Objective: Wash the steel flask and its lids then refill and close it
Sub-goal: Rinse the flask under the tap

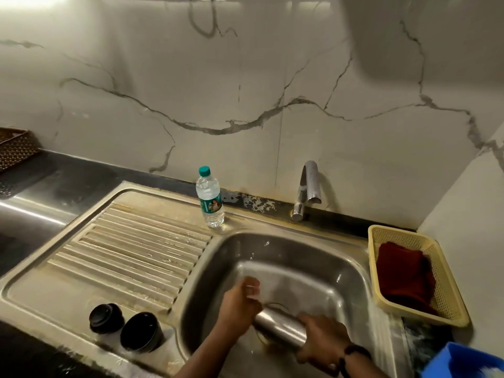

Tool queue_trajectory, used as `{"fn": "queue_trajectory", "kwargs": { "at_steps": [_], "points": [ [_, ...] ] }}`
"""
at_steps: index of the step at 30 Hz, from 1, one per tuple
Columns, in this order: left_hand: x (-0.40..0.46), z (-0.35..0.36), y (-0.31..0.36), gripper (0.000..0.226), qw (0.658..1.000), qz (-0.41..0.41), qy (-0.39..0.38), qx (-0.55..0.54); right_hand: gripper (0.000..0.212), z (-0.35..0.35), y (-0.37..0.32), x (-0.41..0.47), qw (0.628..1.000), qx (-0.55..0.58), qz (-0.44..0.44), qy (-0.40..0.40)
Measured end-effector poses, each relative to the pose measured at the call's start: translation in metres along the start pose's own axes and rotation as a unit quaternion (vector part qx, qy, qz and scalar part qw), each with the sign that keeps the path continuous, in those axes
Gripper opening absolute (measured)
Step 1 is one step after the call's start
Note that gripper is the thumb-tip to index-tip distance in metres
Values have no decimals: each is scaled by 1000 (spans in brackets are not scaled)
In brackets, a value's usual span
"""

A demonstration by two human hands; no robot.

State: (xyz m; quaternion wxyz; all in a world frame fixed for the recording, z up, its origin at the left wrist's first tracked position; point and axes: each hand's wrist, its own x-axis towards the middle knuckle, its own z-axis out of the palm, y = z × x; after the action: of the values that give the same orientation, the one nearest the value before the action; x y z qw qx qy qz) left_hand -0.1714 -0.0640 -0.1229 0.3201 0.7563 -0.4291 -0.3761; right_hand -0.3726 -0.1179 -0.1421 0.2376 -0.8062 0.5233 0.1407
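Observation:
The steel flask (279, 330) lies on its side over the sink basin (338, 257), its mouth pointing left. My right hand (323, 343) grips its body from the right. My left hand (241, 302) is at the flask's mouth, blurred by motion, and what its fingers hold I cannot make out. Two black lids (106, 317) (141, 335) stand on the drainboard's front corner, left of the basin. The tap (308, 186) is behind the basin, with no water running.
A sealed plastic water bottle (209, 197) stands at the drainboard's back edge. A yellow basket (447, 285) with a dark red cloth (403, 274) sits right of the sink. A blue container (463, 361) is at the bottom right. A woven basket (16, 148) sits far left.

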Motion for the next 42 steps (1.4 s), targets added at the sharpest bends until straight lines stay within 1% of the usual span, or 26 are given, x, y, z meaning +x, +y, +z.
{"fn": "queue_trajectory", "kwargs": {
  "at_steps": [1, 3, 6, 9, 11, 13, 14, 17, 18, 20, 21, 23, 25, 27, 28, 29, 30, 32, 33, 34, 35, 36, 37, 39, 41, 42],
  "points": [
    [-2, 1, 0, 53, 990, 78, -25, 113, 82, 0, 0, -1, 1000, 2, 2, 0],
    [-4, 9, 3, 74, 947, 180, -73, 256, 80, -5, -1, -1, 999, 27, 6, 26],
    [-11, 30, 1, 81, 905, 256, -66, 332, 75, -17, -4, -2, 997, 46, 4, 62],
    [-11, 38, -6, 90, 899, 281, -46, 332, 76, -22, -4, -5, 992, 73, 18, 101],
    [-10, 38, -7, 85, 900, 299, -56, 313, 79, -22, 0, -9, 994, 38, -3, 100],
    [-10, 38, -12, 83, 883, 340, -50, 321, 81, -18, 4, -12, 995, 11, -4, 95],
    [-9, 38, -14, 83, 873, 348, -54, 337, 83, -15, 6, -13, 995, 26, 10, 93],
    [-10, 35, -16, 82, 878, 347, -61, 326, 85, -5, 5, -16, 992, 89, 39, 79],
    [-11, 35, -15, 84, 871, 354, -55, 336, 85, -1, 3, -17, 991, 102, 44, 77],
    [-12, 33, -11, 88, 859, 356, -75, 360, 89, 7, 2, -17, 982, 154, 65, 93],
    [-11, 32, -10, 84, 851, 368, -76, 367, 90, 9, 2, -17, 977, 178, 65, 97],
    [-6, 32, -8, 72, 805, 414, -68, 420, 90, 11, -1, -16, 976, 194, 36, 95],
    [-1, 31, -3, 67, 766, 424, -74, 478, 93, 10, -5, -16, 968, 236, 7, 84],
    [0, 29, 5, 63, 734, 446, -18, 512, 91, 9, -7, -17, 954, 285, -16, 87],
    [-1, 28, 9, 61, 730, 456, 23, 510, 88, 8, -8, -18, 944, 317, -20, 86],
    [-1, 26, 14, 62, 738, 447, 70, 501, 86, 7, -6, -17, 936, 342, -20, 80],
    [-2, 24, 18, 70, 761, 421, 114, 480, 85, 6, -2, -17, 931, 355, -22, 83],
    [0, 19, 17, 94, 850, 349, 163, 359, 85, 6, 7, -15, 925, 366, -11, 102],
    [1, 17, 16, 99, 896, 309, 164, 273, 86, 6, 11, -14, 925, 363, -4, 111],
    [2, 14, 16, 96, 937, 259, 142, 186, 88, 6, 12, -13, 927, 358, 5, 109],
    [2, 10, 19, 85, 968, 204, 112, 89, 90, 3, 10, -13, 933, 345, 12, 99],
    [4, 6, 20, 69, 982, 157, 104, 6, 92, 3, 8, -14, 946, 314, 15, 82],
    [7, 3, 18, 54, 986, 113, 113, -40, 94, 0, 4, -13, 962, 262, 14, 71],
    [11, -1, 8, 38, 988, 40, 143, -31, 97, -5, -1, -16, 981, 174, 31, 80],
    [12, -2, -4, 42, 991, 20, 133, 19, 93, -15, 1, -16, 991, 100, 29, 78],
    [11, 0, -10, 51, 992, 32, 111, 47, 91, -24, 1, -18, 997, 53, 13, 57]
  ]
}}
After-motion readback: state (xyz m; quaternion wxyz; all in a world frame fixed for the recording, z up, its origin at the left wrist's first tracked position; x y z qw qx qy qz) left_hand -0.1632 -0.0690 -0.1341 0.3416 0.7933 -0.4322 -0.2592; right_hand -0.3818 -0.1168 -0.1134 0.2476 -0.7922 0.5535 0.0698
